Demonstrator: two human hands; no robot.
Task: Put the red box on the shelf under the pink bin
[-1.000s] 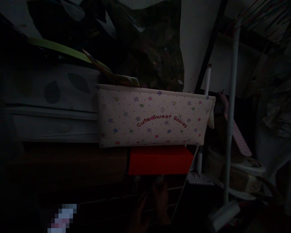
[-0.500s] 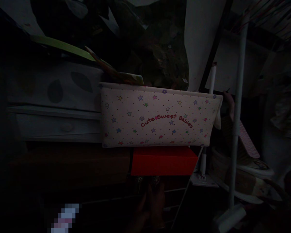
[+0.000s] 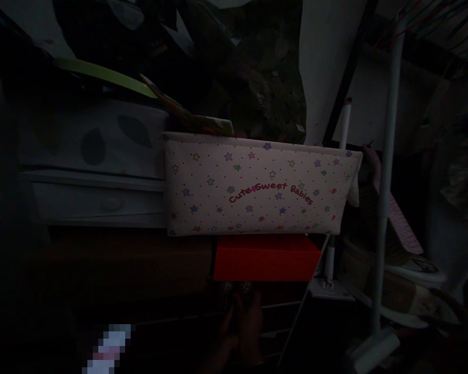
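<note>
Only one hand (image 3: 239, 327) is seen, dim at the bottom centre of the frame, fingers raised toward something glittery (image 3: 237, 286) just beneath the red box (image 3: 265, 257). Which hand it is, and whether anything is gripped, cannot be told in the gloom; the other is not seen. The red box lies directly above the hand, under the star-printed cloth organizer (image 3: 257, 189) at mid-frame. A reach here would best be made slowly, with the white pole (image 3: 386, 171) at right and the wire rack (image 3: 284, 322) kept clear of.
</note>
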